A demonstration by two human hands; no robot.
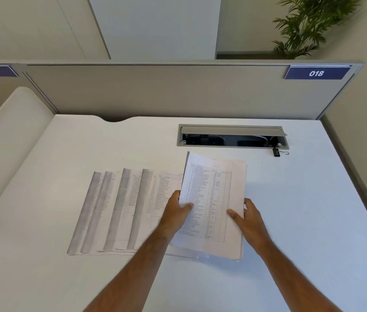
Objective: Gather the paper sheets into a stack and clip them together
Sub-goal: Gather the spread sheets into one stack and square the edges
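- We hold a partial stack of white printed sheets (214,203) over the white desk (313,199): left hand (175,210) grips its left edge, thumb on top; right hand (249,213) pinches the right edge.
- Fanned, overlapping printed sheets with grey margins (115,210) lie flat just left of it, not yet gathered.
- Step in hand, we judge: gathering.
- Small black binder clip (277,152) sits well apart, beside the grey cable tray (232,136).
- Next calls for adding the fanned sheets, squaring edges, then fetching the clip.
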